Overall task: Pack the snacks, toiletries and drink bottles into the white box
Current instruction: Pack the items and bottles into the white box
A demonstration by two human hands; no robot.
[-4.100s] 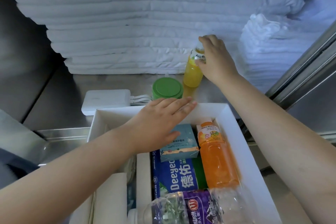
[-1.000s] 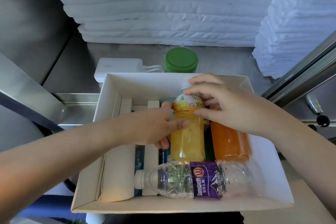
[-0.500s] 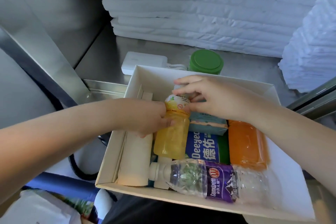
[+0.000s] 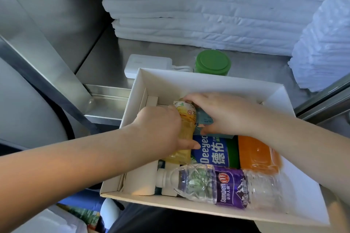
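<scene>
Grip of left hand [image 4: 161, 132] clamped round yellow bottle [image 4: 186, 119]; right hand [image 4: 223, 115] curled over its cap end; bottle lies in white box [image 4: 189, 77], beside blue wipes pack [image 4: 210, 149]; risk, as judged: tight slot; forcing may crush teal packet [image 4: 203, 119].

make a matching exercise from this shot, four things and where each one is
1 yellow juice bottle
2 orange juice bottle
3 water bottle
4 green-lidded jar

A on the steel counter behind the white box
B gripped by the left hand
C lying across the box's near end
D right of the blue Deeyeo pack

Pairs: 1-B, 2-D, 3-C, 4-A
</scene>
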